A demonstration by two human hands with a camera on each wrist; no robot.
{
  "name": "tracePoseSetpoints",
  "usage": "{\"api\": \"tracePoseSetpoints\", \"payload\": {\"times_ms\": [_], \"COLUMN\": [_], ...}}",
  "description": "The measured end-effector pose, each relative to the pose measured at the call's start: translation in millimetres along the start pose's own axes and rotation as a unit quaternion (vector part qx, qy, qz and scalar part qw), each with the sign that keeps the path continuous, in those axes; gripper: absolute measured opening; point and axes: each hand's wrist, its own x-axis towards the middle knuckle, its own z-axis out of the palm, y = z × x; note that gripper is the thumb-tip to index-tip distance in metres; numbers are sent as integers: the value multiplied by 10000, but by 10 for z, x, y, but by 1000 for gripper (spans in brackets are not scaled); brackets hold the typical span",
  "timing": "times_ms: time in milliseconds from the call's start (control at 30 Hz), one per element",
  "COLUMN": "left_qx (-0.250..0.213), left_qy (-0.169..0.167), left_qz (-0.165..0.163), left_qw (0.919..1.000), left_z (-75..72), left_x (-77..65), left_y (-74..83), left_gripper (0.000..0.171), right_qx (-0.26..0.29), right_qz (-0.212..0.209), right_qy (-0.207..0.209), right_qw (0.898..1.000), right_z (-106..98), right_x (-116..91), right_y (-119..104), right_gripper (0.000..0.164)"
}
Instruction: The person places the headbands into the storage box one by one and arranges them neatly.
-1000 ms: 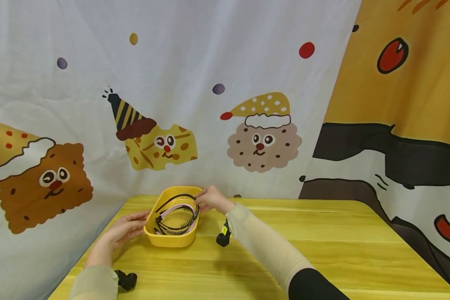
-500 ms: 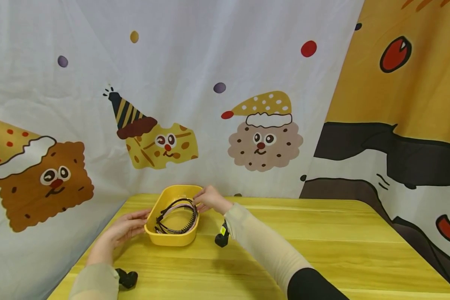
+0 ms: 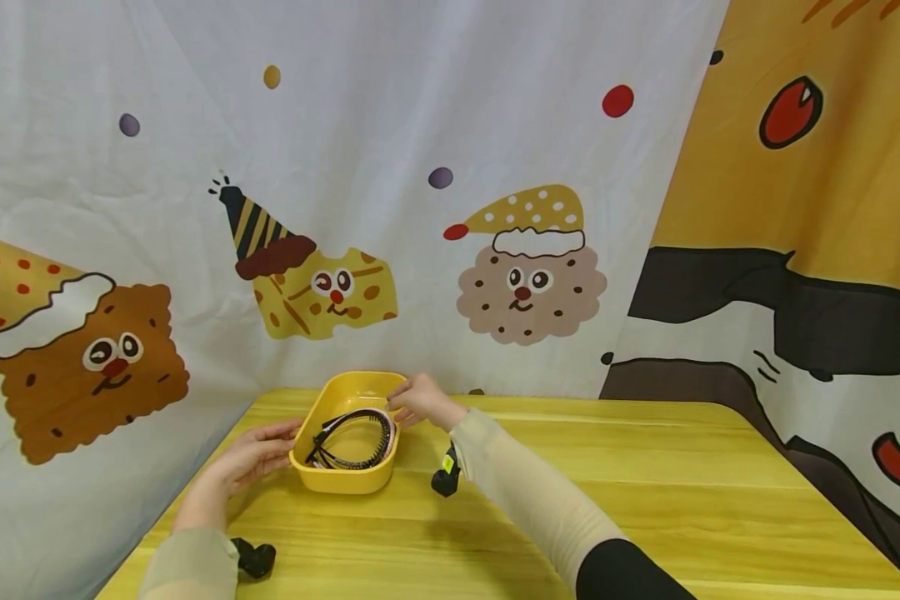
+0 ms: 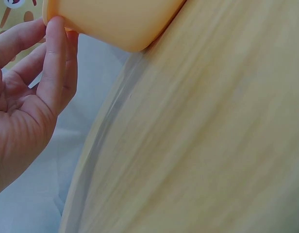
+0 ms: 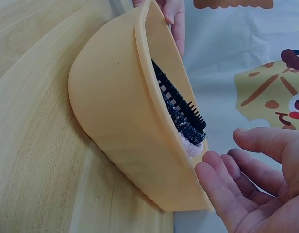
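Observation:
In the head view a yellow plastic basket [image 3: 345, 482] stands on the table, with several headbands lying together at its near end. The right wrist view shows a black toothed headband [image 5: 170, 92], a dark glittery one [image 5: 186, 128] and something pale pink [image 5: 191, 146] under them. My left hand [image 3: 249, 458] is at the basket's left side, its extended fingertips touching the rim from outside. Over at the right rim is my right hand [image 3: 423, 402], fingers loosely bent and holding nothing, the fingertips right beside the edge.
The table [image 3: 570, 500] has a yellow wood grain. Behind it and along the left hangs a white cloth [image 3: 420, 108] printed with cartoon biscuits and cheese. Small black devices [image 3: 253, 560] are worn at both wrists.
A black headband held high at the basket's right rim has come down onto the other headbands, and my right hand has let go of it. My left hand and the basket stay put.

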Motion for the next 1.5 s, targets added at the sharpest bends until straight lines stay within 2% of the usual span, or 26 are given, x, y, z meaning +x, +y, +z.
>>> {"api": "tracePoseSetpoints", "payload": {"times_ms": [267, 467, 700, 933, 1200, 1500], "left_qx": [111, 230, 298, 280, 305, 97], "left_qy": [90, 48, 177, 104, 40, -68], "left_qz": [-108, -93, -151, -127, -52, 46], "left_qw": [9998, 9997, 9993, 9995, 9995, 9999], "left_z": [1, -6, -6, 25, -7, 15], "left_x": [14, 14, 11, -10, 11, -7], "left_y": [-8, -5, 3, 36, 21, 16], "left_gripper": [60, 60, 61, 61, 59, 53], "right_qx": [54, 211, 354, 424, 549, 715], "right_qz": [33, 38, 67, 85, 46, 53], "right_qy": [48, -30, -92, -62, 19, 66], "right_qw": [10000, 9998, 9993, 9990, 9985, 9974], "right_z": [-49, -126, -252, -387, -569, -790], "right_x": [-27, -64, -128, -195, -310, -445], "right_y": [42, 59, 60, 144, 195, 378], "right_gripper": [25, 29, 34, 35, 31, 35]}}
